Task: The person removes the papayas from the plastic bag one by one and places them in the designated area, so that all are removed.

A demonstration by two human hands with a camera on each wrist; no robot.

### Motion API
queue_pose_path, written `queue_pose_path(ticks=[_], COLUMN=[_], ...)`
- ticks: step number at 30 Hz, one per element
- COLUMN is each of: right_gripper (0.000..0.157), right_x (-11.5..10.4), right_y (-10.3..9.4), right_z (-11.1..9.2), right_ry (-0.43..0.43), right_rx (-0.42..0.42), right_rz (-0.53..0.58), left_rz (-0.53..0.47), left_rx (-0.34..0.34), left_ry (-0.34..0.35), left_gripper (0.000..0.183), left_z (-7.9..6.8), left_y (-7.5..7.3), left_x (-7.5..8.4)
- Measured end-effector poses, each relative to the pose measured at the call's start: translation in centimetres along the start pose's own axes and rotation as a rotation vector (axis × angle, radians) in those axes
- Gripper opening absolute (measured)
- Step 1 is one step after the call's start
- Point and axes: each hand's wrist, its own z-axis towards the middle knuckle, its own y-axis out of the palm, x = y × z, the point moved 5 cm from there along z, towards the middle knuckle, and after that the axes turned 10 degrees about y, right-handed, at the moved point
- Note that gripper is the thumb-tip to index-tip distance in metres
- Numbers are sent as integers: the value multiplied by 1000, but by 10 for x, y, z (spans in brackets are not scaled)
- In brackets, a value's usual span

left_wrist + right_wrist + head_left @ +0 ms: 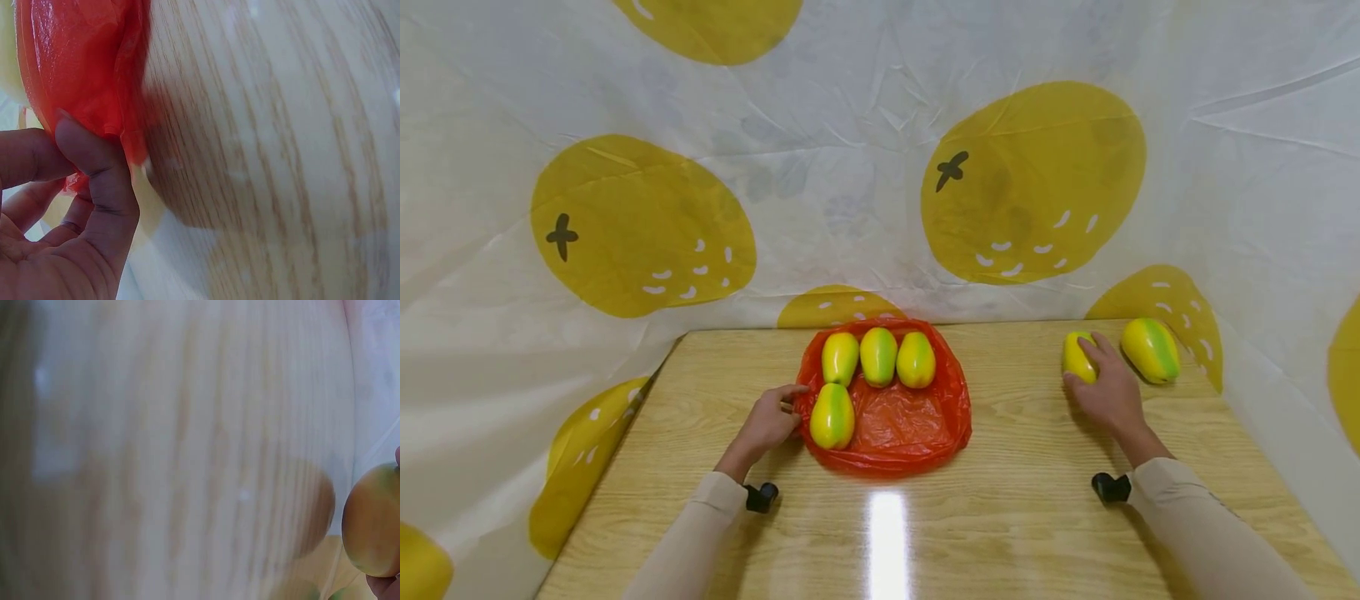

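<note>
A red plastic bag (902,421) lies spread wide on the table, its rim rolled up around several yellow-green papayas. Three of them, including the middle papaya (878,357), form a row at the back, and another papaya (832,417) sits at the front left. My left hand (772,419) pinches the bag's left rim between thumb and index finger, seen closely in the left wrist view. Over at the right, my right hand (1107,383) grips a papaya (1078,358), thumb and fingers on opposite sides. In the right wrist view this papaya (372,522) shows at the right edge.
One more papaya (1152,350) lies just right of my right hand, near the table's back right corner. The wooden table (1015,517) meets a hanging cloth (842,192) printed with big yellow fruits, behind and at both sides.
</note>
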Motion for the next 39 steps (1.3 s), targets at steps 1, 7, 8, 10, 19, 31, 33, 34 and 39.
queue_pose_path(ticks=[1,7,8,10,19,31,33,34,39], right_gripper=[67,69,69,69,68,67,67,67,67], right_x=[1,5,6,7,8,16,16,16,13], right_y=[0,-2,-2,-2,-4,-7,-9,-9,-11], right_z=[1,5,6,8,12,19,19,19,19], right_ry=[1,17,21,28,22,-1,-4,-4,-4], right_rx=[2,2,-1,-5,18,43,48,49,48], right_rz=[3,8,6,2,-22,-41,-41,-42,-41], left_rz=[0,-7,-7,-13,-16,-29,-31,-31,-32], left_rx=[0,-5,-7,-7,-1,-1,-1,-1,5], left_ry=[0,-2,-3,-6,-13,-10,-8,-8,-16], left_gripper=[57,56,56,56,56,56,56,56,56], left_z=[0,2,2,3,3,3,3,3,3], left_y=[0,2,2,2,2,3,3,3,3], left_x=[0,-1,-2,-2,-3,-4,-4,-4,-5])
